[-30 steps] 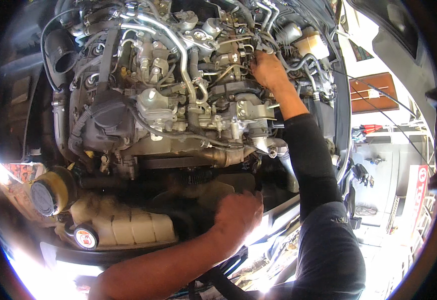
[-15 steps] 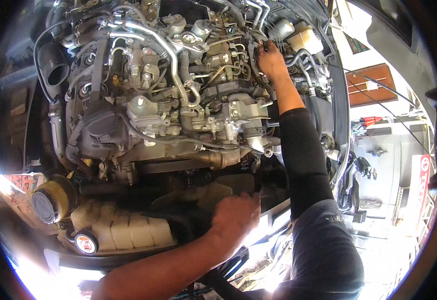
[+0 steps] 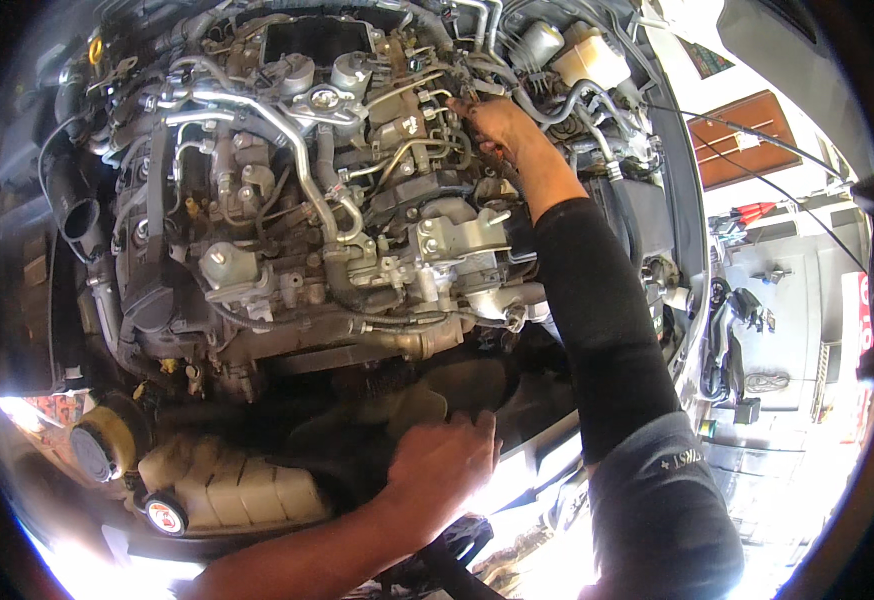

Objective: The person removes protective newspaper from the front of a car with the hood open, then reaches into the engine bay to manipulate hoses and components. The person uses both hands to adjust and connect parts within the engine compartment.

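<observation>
My right hand (image 3: 499, 128), at the end of a black-sleeved arm, reaches over the far right of the engine (image 3: 287, 210). Its index finger stretches to thin metal pipes (image 3: 427, 150), and the other fingers curl underneath. Whatever lies under the fingertips is too small to make out. Near the front of the engine bay, my left hand (image 3: 447, 455) is closed with knuckles up, beside the dark fan blades (image 3: 472, 385). Its fingertips and anything inside them are hidden.
A translucent coolant tank (image 3: 247, 490) and a yellowish capped reservoir (image 3: 107, 440) are at the front left. A black open hose (image 3: 79, 215) stands at left. A pale fluid reservoir (image 3: 592, 58) is at the far right, with bent hoses (image 3: 592, 95) nearby.
My right hand has moved left, from beside the hoses to the thin metal pipes. The view has shifted slightly. My left hand stays closed near the front.
</observation>
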{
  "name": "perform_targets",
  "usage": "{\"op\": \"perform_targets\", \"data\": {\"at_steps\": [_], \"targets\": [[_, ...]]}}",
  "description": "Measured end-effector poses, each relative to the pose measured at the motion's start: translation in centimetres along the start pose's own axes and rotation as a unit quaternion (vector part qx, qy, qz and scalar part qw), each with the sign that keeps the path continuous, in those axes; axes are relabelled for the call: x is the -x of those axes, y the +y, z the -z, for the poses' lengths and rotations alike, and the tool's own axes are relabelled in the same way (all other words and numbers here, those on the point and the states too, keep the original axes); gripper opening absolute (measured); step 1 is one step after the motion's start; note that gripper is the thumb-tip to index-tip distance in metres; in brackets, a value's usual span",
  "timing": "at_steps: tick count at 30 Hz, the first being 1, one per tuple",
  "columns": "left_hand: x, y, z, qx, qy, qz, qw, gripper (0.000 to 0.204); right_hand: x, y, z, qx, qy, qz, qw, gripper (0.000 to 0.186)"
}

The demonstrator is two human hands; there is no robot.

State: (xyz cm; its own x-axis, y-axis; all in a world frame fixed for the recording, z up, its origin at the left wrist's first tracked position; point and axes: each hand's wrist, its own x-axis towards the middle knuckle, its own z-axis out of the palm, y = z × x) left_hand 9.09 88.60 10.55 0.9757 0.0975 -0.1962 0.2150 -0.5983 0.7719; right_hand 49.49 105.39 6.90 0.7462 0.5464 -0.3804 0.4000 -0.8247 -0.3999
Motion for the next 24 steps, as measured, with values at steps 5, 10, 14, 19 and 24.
{"op": "perform_targets", "data": {"at_steps": [5,10,14,19,24], "targets": [[-0.2,0.0,0.4,-0.003,0.021,-0.004,1.000,0.034,-1.4,1.1,-0.1,0.098,-0.015,0.057,0.993,0.061],[-0.4,0.0,0.5,-0.008,-0.005,0.004,1.000,0.035,-2.9,1.7,-0.1,0.199,0.001,0.078,0.977,0.053],[-0.4,0.0,0.6,-0.003,-0.006,0.008,1.000,0.035,-2.6,1.8,0.1,0.204,0.105,0.140,0.963,0.047],[-0.3,0.2,0.7,-0.009,0.017,0.006,1.000,0.035,0.3,0.9,0.2,0.080,0.140,0.085,0.983,0.045],[0.0,0.1,0.1,0.003,-0.001,0.010,1.000,0.034,2.2,-0.7,0.5,0.121,0.113,0.132,0.977,0.048]]}}
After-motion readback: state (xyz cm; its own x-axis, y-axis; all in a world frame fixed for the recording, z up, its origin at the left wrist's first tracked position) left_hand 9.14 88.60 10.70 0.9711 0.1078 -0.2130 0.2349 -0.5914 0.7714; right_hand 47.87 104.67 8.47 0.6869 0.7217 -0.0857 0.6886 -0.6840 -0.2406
